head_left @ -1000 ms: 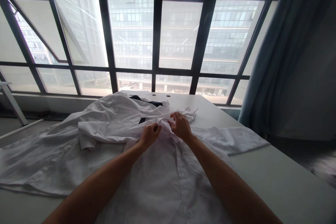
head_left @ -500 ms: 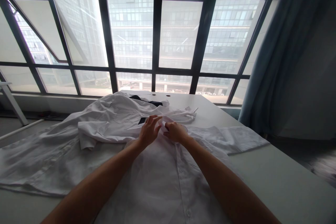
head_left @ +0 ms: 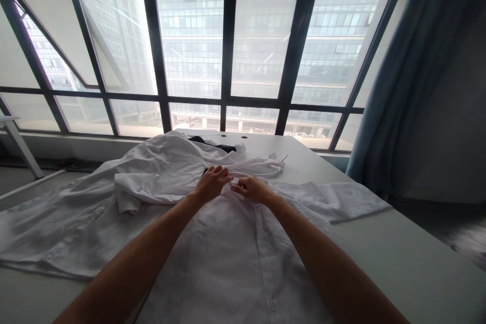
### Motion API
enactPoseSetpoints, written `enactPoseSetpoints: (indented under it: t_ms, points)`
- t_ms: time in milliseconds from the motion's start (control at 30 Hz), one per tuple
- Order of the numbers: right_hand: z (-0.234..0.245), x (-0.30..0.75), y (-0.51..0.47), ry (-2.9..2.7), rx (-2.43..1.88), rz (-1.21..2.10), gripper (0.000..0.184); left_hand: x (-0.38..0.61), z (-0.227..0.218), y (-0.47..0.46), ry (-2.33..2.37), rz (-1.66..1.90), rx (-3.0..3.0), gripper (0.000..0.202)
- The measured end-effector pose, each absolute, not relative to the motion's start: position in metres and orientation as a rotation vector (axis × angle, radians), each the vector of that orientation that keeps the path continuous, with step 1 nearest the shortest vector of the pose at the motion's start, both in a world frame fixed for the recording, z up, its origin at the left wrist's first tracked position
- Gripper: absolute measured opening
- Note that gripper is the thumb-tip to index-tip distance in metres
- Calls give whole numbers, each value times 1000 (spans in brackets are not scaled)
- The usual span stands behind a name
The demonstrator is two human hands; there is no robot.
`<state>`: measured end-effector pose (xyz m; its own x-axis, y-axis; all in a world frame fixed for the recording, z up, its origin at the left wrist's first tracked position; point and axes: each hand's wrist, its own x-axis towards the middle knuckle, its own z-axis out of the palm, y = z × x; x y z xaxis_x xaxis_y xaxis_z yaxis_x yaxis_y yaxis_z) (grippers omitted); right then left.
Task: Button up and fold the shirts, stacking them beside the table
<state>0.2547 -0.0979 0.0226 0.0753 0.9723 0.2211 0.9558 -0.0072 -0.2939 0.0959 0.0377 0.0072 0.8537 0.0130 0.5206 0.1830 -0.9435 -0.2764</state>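
Observation:
A white button-front shirt [head_left: 224, 258] lies spread on the table before me, its row of buttons running toward me. At its far end, around the collar, both hands work close together. My left hand [head_left: 212, 183] is closed on the collar fabric, palm down. Just to its right, my right hand [head_left: 253, 190] pinches the collar fabric between thumb and curled fingers. The fingertips are partly hidden by the cloth and by the hands themselves. One sleeve [head_left: 341, 200] reaches out to the right, and the other [head_left: 148, 192] lies out to the left.
Another white garment [head_left: 68, 233] lies crumpled along the left side. Beyond my hands, a dark item [head_left: 226, 148] shows among more white cloth. The white table [head_left: 402, 248] ends at a slanted right edge. Large windows [head_left: 190, 45] and a blue-grey curtain [head_left: 395, 86] stand behind.
My left hand has shifted slightly left and its fingers have flattened over the collar. The right hand has moved a little left. The garments lie nearly as before.

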Motion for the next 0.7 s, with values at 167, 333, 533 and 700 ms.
enactPoseSetpoints:
  t_ms: [167,333,533,700]
  points:
    - [26,259,-101,-2041,-2077,17,13,92,6,40,-189,-732,-2704,31]
    - [35,277,-106,-1963,-2071,169,24,90,1,44,-316,-817,-2703,32]
    - [33,306,-111,-1470,-2310,-304,37,93,-4,45,-392,-914,-2671,28]
    - [20,319,-103,-1318,-2202,72,20,94,-2,39,-461,-954,-2655,24]
